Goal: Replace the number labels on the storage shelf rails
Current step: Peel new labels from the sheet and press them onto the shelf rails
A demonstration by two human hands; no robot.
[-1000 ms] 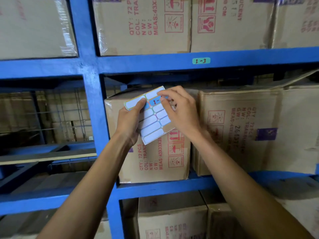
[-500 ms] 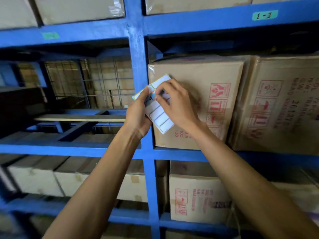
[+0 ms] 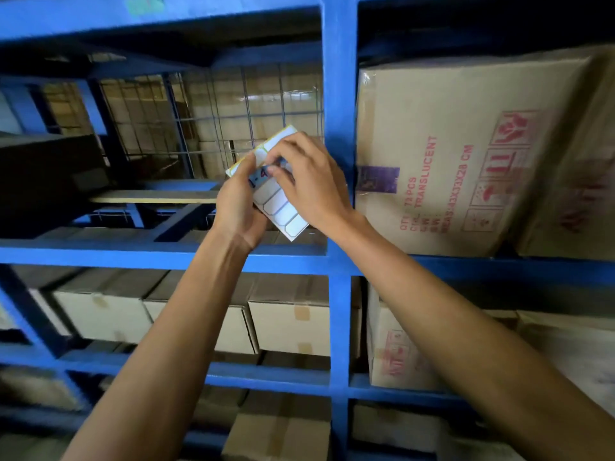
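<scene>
Label sheet (image 3: 279, 207), frame centre: clamped in left hand (image 3: 238, 207) grip. Right hand (image 3: 311, 183) fingertips pinch blue label (image 3: 261, 176) on it. Green label (image 3: 144, 4) on upper-left rail (image 3: 83, 18).

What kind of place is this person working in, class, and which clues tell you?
Most likely a warehouse or stockroom: blue steel shelving runs in tiers, stacked with sealed cardboard cartons printed with quantity and handling marks, and a wire mesh panel backs one bay.
</scene>
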